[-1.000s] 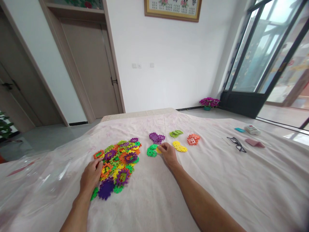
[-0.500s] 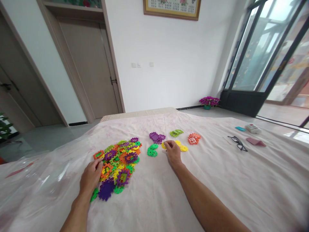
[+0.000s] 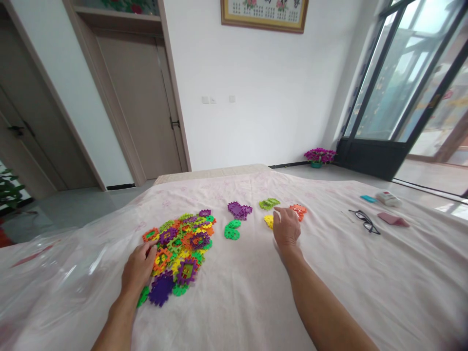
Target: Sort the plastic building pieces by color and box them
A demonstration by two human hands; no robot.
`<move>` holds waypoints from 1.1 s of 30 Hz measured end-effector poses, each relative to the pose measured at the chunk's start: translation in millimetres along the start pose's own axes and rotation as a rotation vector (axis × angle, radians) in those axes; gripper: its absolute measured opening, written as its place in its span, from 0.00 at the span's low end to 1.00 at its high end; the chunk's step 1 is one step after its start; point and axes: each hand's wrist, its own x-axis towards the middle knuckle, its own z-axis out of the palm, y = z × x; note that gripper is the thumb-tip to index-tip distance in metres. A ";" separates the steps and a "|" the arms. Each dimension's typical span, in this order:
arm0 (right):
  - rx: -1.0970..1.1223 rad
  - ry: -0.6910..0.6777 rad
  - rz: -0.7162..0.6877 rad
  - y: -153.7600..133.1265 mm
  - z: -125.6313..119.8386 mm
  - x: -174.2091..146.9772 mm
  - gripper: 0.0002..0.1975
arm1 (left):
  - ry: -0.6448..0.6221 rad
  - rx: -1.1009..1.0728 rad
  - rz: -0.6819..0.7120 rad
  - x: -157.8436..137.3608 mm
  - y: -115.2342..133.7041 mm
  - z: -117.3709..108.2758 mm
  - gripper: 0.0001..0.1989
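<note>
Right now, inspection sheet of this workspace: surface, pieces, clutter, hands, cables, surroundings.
Surface: pink cloth under clear plastic sheet.
Job's things: mixed pile of plastic pieces; sorted groups: purple, dark green, light green, yellow, orange.
Clutter: glasses, pink case, small box.
Hands: left hand rests at the pile's edge; right hand over the yellow group, grip unclear.
Cables: nothing seen.
Surroundings: door, glass doors, potted flowers.

White walls carry a framed picture. A wooden door stands left. Daylight enters glass doors over grey floor.
</note>
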 end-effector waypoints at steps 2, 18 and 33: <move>0.039 -0.098 -0.122 -17.7 3.7 -8.3 0.15 | -0.005 0.002 -0.009 0.1 0.5 -0.2 0.25; 0.076 -0.660 -0.538 -77.8 17.8 -50.6 0.26 | -0.004 0.003 0.020 1.3 -1.4 1.1 0.25; 0.115 -0.696 -0.536 -80.9 14.2 -49.3 0.20 | -0.012 0.010 0.006 2.2 -2.6 2.0 0.23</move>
